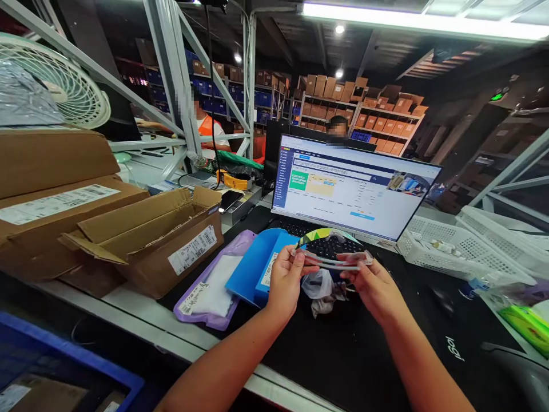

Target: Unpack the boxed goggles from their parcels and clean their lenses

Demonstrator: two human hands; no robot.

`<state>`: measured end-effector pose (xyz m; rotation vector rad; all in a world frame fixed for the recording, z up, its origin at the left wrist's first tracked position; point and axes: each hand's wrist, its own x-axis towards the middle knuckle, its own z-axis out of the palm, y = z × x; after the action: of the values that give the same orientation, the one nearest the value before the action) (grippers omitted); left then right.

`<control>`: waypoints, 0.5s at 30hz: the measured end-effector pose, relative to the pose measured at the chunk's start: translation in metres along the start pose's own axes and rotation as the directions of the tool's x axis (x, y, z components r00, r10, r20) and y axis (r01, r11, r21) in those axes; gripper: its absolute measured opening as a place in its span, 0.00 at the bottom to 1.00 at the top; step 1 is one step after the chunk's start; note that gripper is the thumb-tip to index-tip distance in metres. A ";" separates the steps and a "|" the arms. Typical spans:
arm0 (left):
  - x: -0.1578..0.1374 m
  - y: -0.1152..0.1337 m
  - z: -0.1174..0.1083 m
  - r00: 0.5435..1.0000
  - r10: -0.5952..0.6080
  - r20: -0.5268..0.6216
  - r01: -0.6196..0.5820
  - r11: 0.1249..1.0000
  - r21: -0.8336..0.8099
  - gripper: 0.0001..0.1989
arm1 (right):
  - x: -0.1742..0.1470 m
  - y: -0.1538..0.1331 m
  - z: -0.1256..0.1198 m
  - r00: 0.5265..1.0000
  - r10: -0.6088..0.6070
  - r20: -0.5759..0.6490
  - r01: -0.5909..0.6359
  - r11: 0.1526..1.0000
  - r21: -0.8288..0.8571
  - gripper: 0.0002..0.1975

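My left hand [286,279] and my right hand [372,284] are both closed on the ends of a thin, clear strip-like item [330,263], held level between them above the desk. Its exact kind I cannot make out. Just behind it arches a yellow-green and black patterned band [315,235]; whether the two are joined is unclear. Below the strip lies a crumpled clear plastic wrapper [319,286]. Close to my left hand is a blue box [251,274] with a white label, partly hidden by that hand. A purple pouch [214,280] with a white front lies left of the box.
An open cardboard box [150,234] and a larger carton [64,194] stand at left. Behind my hands are a keyboard [338,246] and a lit monitor [343,183]. White baskets [450,243] and a mouse [441,300] are at right. Two people sit beyond.
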<state>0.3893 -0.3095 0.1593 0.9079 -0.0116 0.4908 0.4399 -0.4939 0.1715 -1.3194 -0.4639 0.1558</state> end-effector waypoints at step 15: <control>0.011 0.013 -0.012 0.881 -0.123 0.457 -0.079 0.914 0.398 0.16 | -0.016 -0.064 -0.069 0.953 0.013 0.303 0.212 0.685 -0.697 0.14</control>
<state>0.3918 -0.2894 0.1637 1.4252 -0.3594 0.2358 0.4439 -0.5777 0.2170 -2.0691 -0.9098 0.0653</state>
